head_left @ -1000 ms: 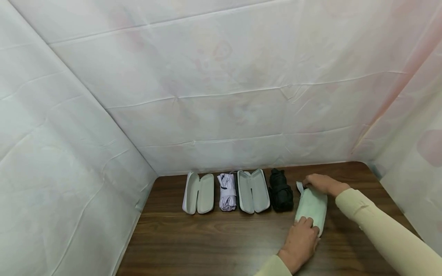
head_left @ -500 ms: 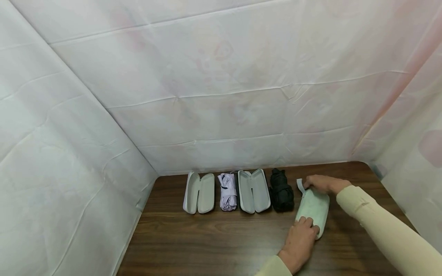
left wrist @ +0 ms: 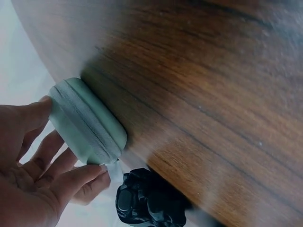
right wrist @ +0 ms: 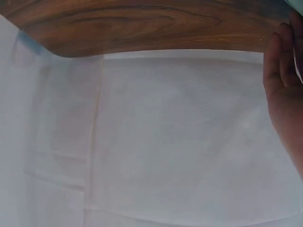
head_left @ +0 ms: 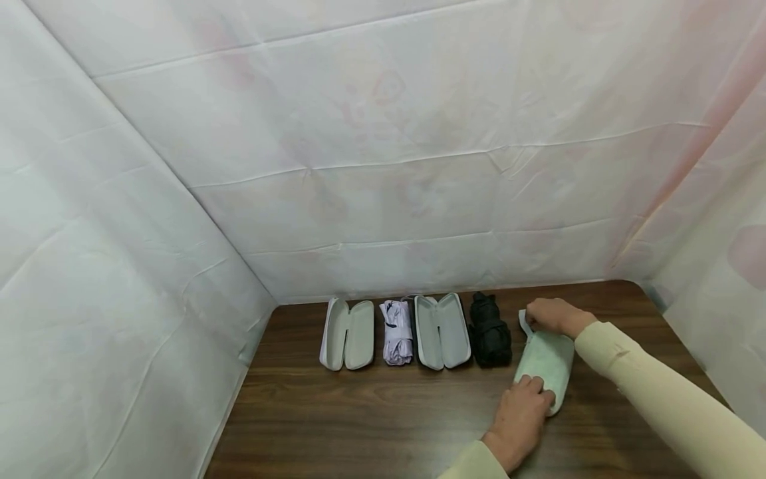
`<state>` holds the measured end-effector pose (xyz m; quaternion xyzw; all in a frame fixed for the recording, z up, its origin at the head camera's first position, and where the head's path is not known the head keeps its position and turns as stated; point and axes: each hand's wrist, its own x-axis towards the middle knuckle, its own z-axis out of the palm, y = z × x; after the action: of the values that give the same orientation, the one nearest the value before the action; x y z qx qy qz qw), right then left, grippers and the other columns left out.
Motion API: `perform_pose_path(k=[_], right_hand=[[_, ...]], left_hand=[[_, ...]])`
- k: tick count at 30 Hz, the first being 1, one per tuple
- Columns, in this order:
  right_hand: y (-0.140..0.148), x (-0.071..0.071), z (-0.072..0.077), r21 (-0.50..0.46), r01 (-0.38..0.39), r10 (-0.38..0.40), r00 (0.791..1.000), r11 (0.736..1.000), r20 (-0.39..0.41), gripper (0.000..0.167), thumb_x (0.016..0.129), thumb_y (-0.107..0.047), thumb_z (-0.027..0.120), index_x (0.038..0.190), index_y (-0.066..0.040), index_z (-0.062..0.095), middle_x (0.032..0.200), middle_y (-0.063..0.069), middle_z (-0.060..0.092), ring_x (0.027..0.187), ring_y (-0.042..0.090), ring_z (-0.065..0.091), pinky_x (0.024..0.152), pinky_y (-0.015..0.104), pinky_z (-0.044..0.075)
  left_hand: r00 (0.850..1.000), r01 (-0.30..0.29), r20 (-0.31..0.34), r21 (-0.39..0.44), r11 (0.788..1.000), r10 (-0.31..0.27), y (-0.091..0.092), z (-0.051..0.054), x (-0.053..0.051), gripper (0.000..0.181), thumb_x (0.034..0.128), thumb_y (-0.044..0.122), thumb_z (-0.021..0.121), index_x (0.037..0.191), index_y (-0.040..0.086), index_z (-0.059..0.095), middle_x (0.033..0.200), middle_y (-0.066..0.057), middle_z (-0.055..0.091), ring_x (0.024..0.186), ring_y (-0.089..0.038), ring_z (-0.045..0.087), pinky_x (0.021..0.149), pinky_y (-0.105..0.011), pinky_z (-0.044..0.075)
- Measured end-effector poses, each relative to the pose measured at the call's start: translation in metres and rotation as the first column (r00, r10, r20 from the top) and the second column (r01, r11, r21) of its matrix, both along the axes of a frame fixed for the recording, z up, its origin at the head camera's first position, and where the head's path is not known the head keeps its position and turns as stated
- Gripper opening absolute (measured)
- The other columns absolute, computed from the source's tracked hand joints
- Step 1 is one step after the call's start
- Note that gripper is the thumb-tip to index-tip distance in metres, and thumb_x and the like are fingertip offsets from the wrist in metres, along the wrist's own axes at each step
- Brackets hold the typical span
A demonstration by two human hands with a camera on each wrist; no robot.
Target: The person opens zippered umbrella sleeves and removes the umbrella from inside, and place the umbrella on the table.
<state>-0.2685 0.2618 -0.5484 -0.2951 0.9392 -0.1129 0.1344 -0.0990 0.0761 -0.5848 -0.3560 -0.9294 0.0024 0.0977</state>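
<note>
A mint-green zip case (head_left: 549,362) lies at the right of the table, pointing away from me. My left hand (head_left: 519,416) grips its near end; in the left wrist view, thumb and fingers of the left hand (left wrist: 35,165) hold the case (left wrist: 87,123) by its sides, and the zipper seam looks closed at this end. At the far end, beside a pale strap (head_left: 524,324), my right hand (head_left: 556,316) holds the case with curled fingers. Its fingertips and the zipper pull are hidden. Only the edge of the right hand (right wrist: 286,99) shows in the right wrist view.
Left of the case stand, in a row, a black folded umbrella (head_left: 491,336), an opened grey-lined case (head_left: 457,332), a lavender folded umbrella (head_left: 397,332) and another opened case (head_left: 361,336). The brown wooden table (head_left: 359,426) meets pale hanging sheets (head_left: 383,199) at the back and sides.
The case has shifted a little to the right, its near end clearer beside my left hand. My right hand has shifted slightly at the far end. The left hand has hardly moved.
</note>
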Motion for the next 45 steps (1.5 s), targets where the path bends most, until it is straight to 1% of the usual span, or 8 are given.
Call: perform_pose_path(k=[6,9,11,15,20,32,39,45], right_hand=[[0.000,0.001,-0.007,0.094,-0.102,0.116,0.980,0.990,-0.164,0.040,0.096,0.002,0.069,0.065,-0.018,0.056,0.069,-0.006,0.052,0.066,0.011,0.033,0.063,0.031,0.030],[0.003,0.002,-0.011,0.134,-0.156,0.188,0.946,0.979,-0.266,0.042,0.094,0.003,0.072,0.064,-0.021,0.056,0.069,-0.006,0.055,0.064,0.012,0.040,0.062,0.031,0.033],[0.007,0.004,-0.013,0.166,-0.185,0.231,0.913,0.969,-0.335,0.039,0.092,0.003,0.075,0.066,-0.020,0.058,0.071,-0.004,0.059,0.068,0.016,0.055,0.064,0.031,0.044],[0.014,0.006,-0.016,0.223,-0.206,0.284,0.866,0.953,-0.411,0.028,0.088,0.002,0.080,0.073,-0.020,0.068,0.083,0.000,0.069,0.093,0.030,0.073,0.080,0.043,0.061],[0.025,0.008,-0.020,0.241,-0.201,0.284,0.876,0.950,-0.389,0.020,0.085,0.004,0.080,0.090,-0.015,0.076,0.102,0.009,0.075,0.113,0.043,0.070,0.091,0.054,0.059],[0.050,0.017,-0.036,0.186,-0.166,0.232,0.873,0.969,-0.429,0.033,0.086,0.007,0.078,0.112,-0.012,0.075,0.115,0.014,0.075,0.113,0.046,0.069,0.092,0.059,0.057],[0.068,0.030,-0.048,0.140,-0.131,0.186,0.830,0.981,-0.527,0.035,0.082,0.010,0.081,0.111,-0.008,0.075,0.106,0.010,0.073,0.100,0.035,0.068,0.081,0.051,0.059],[0.078,0.042,-0.057,0.117,-0.069,0.122,0.832,0.991,-0.542,0.032,0.081,0.012,0.081,0.107,-0.005,0.076,0.105,0.012,0.074,0.103,0.038,0.068,0.082,0.055,0.059]], left_hand=[[1.000,0.002,0.005,-0.009,1.000,-0.002,0.000,0.001,0.000,0.011,0.0965,0.040,0.077,0.107,0.038,0.074,0.095,0.016,0.056,0.085,-0.001,0.050,0.061,-0.017,0.043],[1.000,0.011,0.010,-0.014,1.000,-0.011,0.000,0.002,0.000,0.018,0.0968,0.040,0.077,0.115,0.039,0.075,0.098,0.016,0.056,0.088,-0.001,0.051,0.067,-0.016,0.047],[1.000,0.016,0.012,-0.019,1.000,-0.016,0.000,0.003,0.000,0.023,0.0969,0.040,0.076,0.120,0.040,0.074,0.101,0.016,0.057,0.091,-0.001,0.051,0.071,-0.017,0.048],[0.999,0.020,0.033,-0.038,0.999,-0.019,0.001,0.003,0.000,0.028,0.0969,0.036,0.076,0.124,0.041,0.073,0.104,0.016,0.057,0.094,-0.001,0.051,0.073,-0.017,0.049],[0.997,0.018,0.082,-0.061,0.998,-0.013,0.003,0.002,-0.001,0.031,0.0973,0.030,0.077,0.126,0.042,0.072,0.106,0.017,0.056,0.094,-0.001,0.049,0.073,-0.017,0.048],[0.997,-0.003,0.078,-0.024,1.000,0.005,0.003,-0.002,0.000,0.030,0.0962,0.029,0.078,0.123,0.042,0.074,0.103,0.017,0.057,0.091,-0.001,0.050,0.071,-0.017,0.047],[0.998,-0.008,0.068,-0.002,1.000,0.009,0.001,-0.002,0.000,0.030,0.0959,0.029,0.078,0.123,0.041,0.075,0.104,0.017,0.058,0.090,-0.001,0.051,0.068,-0.016,0.046],[0.999,-0.008,0.042,-0.002,1.000,0.008,0.001,-0.003,0.000,0.027,0.0960,0.032,0.078,0.121,0.041,0.075,0.103,0.017,0.058,0.087,0.000,0.049,0.066,-0.015,0.044]])
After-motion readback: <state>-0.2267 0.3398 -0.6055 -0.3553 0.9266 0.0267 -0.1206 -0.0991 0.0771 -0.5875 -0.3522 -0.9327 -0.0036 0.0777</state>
